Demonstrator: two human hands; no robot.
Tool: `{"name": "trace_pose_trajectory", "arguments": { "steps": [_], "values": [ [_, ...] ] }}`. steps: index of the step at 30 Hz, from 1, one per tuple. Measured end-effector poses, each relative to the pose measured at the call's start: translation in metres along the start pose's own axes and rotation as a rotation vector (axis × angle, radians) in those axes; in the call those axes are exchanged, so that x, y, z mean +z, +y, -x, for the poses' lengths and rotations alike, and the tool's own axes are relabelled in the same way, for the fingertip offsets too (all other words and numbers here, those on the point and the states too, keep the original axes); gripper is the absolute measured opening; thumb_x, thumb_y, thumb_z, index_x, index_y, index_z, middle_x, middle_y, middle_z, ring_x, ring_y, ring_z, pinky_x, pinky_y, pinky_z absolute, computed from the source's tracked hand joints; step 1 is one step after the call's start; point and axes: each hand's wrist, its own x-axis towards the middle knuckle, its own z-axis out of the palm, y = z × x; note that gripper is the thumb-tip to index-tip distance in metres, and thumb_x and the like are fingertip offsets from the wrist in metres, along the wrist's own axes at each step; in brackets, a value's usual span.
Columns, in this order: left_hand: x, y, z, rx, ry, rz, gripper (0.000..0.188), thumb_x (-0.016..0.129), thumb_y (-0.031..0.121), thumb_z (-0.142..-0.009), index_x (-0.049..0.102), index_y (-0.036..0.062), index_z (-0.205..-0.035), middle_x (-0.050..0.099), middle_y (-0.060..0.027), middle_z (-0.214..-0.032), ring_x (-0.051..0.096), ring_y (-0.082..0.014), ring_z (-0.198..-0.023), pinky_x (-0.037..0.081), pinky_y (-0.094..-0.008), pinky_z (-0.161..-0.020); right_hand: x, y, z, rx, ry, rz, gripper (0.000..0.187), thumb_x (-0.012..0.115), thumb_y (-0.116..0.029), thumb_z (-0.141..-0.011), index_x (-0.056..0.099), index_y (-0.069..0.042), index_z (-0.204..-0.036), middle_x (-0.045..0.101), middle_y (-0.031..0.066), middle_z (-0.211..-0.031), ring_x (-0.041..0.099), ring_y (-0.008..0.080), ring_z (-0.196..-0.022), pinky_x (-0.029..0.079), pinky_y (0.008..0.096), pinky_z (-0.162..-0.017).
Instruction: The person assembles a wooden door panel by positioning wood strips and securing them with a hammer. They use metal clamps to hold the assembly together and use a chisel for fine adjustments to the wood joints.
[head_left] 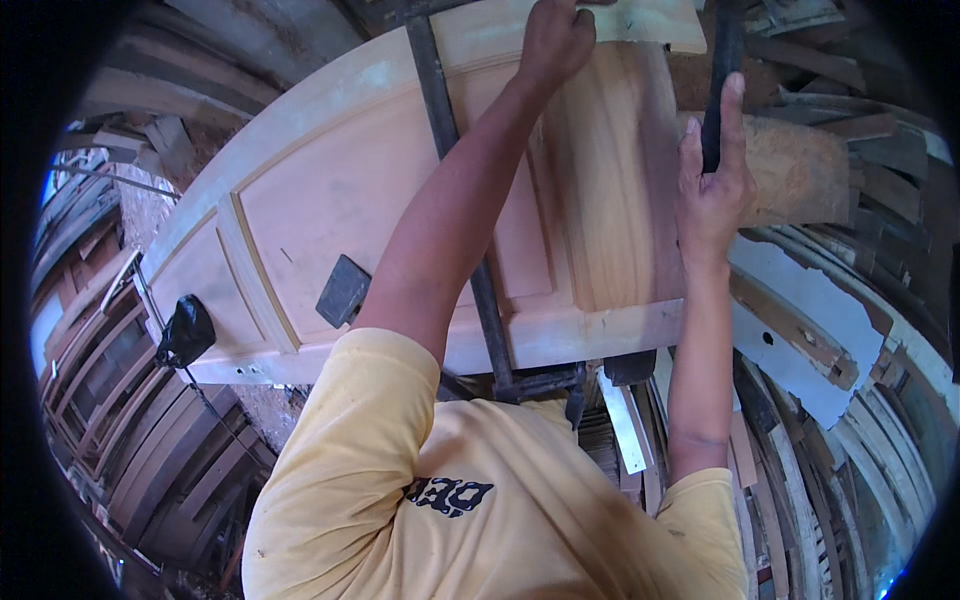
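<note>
A pale wooden panelled door [330, 210] lies flat in front of me, its far side curving with the lens. My left arm reaches across it, and my left hand [556, 42] is closed at the door's far rail. What its fingers hold is cut off by the top edge of the picture. Beyond the door's right end, my right hand [715, 195] is wrapped round a long dark bar [722, 95], its thumb and forefinger lying along it. A dark metal clamp bar [437, 95] crosses the door under my left forearm. On the panel rests a dark rectangular block [343, 291].
A black plastic bag [187, 332] hangs at the door's left end. Stacked boards [130, 440] line the left side, with more planks [800, 480] at the right. A white sheet [800, 310] and a brown board [795, 170] lie past the door's right end.
</note>
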Motion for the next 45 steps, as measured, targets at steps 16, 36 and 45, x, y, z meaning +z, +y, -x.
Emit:
{"name": "trace_pose_trajectory", "arguments": {
  "steps": [16, 36, 45],
  "values": [
    [0.001, 0.001, 0.004, -0.047, 0.012, 0.028, 0.069, 0.041, -0.018, -0.079, 0.039, 0.0014, -0.145, 0.075, -0.0198, -0.111, 0.068, -0.0398, -0.119, 0.048, -0.0469, -0.107, 0.000, -0.007, 0.005, 0.206, -0.276, 0.060, 0.064, 0.065, -0.016, -0.103, 0.046, -0.035, -0.161, 0.071, 0.0251, -0.122, 0.072, 0.0435, -0.107, 0.058, 0.0475, -0.084],
    [-0.027, -0.039, -0.007, -0.114, -0.291, 0.172, 0.073, 0.047, -0.013, -0.080, 0.048, 0.0091, -0.149, 0.079, -0.0099, -0.111, 0.065, -0.0275, -0.117, 0.049, -0.0382, -0.105, -0.022, -0.051, 0.069, 0.340, -0.070, -0.028, 0.056, 0.072, -0.021, -0.097, 0.059, -0.014, -0.152, 0.075, 0.0249, -0.113, 0.074, 0.0423, -0.095, 0.058, 0.0467, -0.083],
    [-0.123, 0.036, 0.079, 0.004, -0.101, -0.290, 0.054, 0.067, 0.001, -0.087, 0.061, 0.0143, -0.139, 0.065, -0.0128, -0.136, 0.051, -0.0351, -0.132, 0.034, -0.0465, -0.117, -0.015, -0.056, 0.137, 0.310, -0.094, 0.156, 0.046, 0.074, -0.018, -0.096, 0.066, -0.011, -0.141, 0.073, 0.0184, -0.120, 0.073, 0.0356, -0.106, 0.057, 0.0450, -0.091]
  ]
}}
